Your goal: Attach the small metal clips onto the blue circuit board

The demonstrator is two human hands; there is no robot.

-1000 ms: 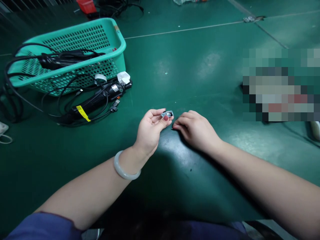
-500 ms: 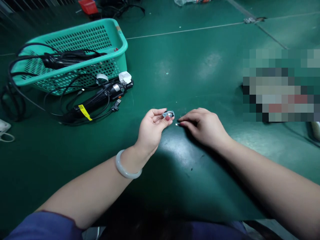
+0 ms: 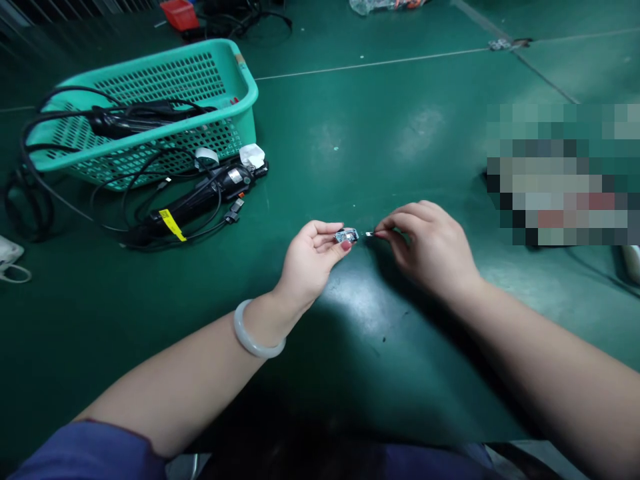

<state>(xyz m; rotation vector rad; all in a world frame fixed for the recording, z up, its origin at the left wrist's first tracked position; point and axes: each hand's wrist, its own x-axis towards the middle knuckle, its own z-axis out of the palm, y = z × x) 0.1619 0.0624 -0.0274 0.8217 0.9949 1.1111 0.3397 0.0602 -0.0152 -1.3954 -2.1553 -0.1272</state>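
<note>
Between the thumb and fingers of my left hand (image 3: 311, 260) is a small circuit board (image 3: 346, 236), held above the green tabletop. My right hand (image 3: 433, 243) pinches a tiny flat piece with a white end (image 3: 369, 234); its exact kind is too small to make out. That white end points at the board's right edge, with a narrow gap between them. The rest of the piece is hidden by the fingertips.
At the left stands a green plastic basket (image 3: 245, 120) with black cabled devices in it. Another black device (image 3: 200, 200) with a yellow label lies before it, its USB plug (image 3: 235, 210) beside it. A red bin (image 3: 180, 15) is at the back. A pixelated patch covers the right.
My right hand has lifted the small white-ended piece up and to the right off the table. My left hand has shifted slightly right with the board, which has turned a little.
</note>
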